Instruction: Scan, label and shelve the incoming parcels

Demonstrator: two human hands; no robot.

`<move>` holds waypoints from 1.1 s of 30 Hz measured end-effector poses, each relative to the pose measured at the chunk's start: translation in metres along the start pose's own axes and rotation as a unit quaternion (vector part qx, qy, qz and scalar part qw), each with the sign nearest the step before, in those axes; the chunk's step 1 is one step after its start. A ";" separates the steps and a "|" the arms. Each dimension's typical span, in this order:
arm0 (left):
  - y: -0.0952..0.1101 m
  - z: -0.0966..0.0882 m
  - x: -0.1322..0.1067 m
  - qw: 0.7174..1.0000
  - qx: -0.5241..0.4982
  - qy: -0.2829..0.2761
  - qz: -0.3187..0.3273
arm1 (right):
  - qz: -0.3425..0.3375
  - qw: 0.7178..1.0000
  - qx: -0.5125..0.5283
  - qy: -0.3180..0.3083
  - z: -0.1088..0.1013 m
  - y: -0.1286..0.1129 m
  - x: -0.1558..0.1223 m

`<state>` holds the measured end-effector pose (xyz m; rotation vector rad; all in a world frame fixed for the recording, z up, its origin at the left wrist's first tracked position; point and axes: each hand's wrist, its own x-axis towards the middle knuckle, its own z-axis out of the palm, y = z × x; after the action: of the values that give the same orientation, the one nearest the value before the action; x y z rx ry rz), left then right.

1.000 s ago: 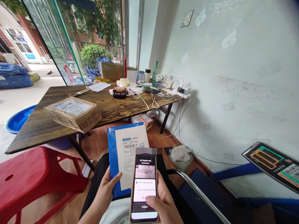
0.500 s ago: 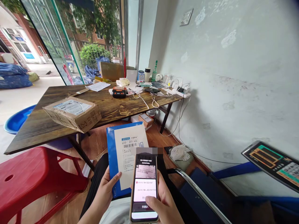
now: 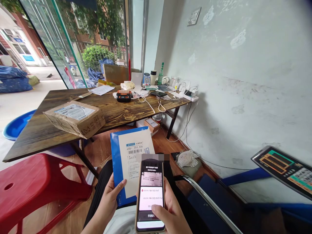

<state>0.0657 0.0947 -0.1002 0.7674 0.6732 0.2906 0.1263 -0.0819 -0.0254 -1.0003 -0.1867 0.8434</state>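
My left hand (image 3: 109,201) grips the lower edge of a blue flat parcel (image 3: 117,162) that carries a white shipping label (image 3: 136,156) with a barcode; the parcel stands tilted over my lap. My right hand (image 3: 170,213) is closed around a smartphone (image 3: 150,195) held upright in front of the parcel's lower right corner, thumb resting on the bottom of the lit screen. The screen shows a text list with numbers.
A dark wooden table (image 3: 117,112) ahead bears a cardboard box (image 3: 75,117), a small orange-black printer (image 3: 123,96), cables, bottles and a power strip (image 3: 187,96). A red plastic stool (image 3: 36,185) stands left, a blue basin (image 3: 14,125) beyond. A scale display (image 3: 282,167) sits right.
The view has drifted slightly; the parcel and phone stay held in almost the same position.
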 end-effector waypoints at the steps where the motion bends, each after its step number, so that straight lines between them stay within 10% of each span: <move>1: 0.000 0.000 0.000 1.000 -0.001 -0.001 0.000 | -0.001 1.000 0.000 0.000 0.000 0.000 0.000; 33: 0.004 0.006 -0.002 1.000 -0.016 0.004 -0.010 | 0.032 0.999 -0.004 0.026 -0.005 0.004 0.003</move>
<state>0.0683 0.0932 -0.0938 0.7287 0.6830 0.2858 0.1287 -0.0821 -0.0323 -1.0392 -0.1153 0.8738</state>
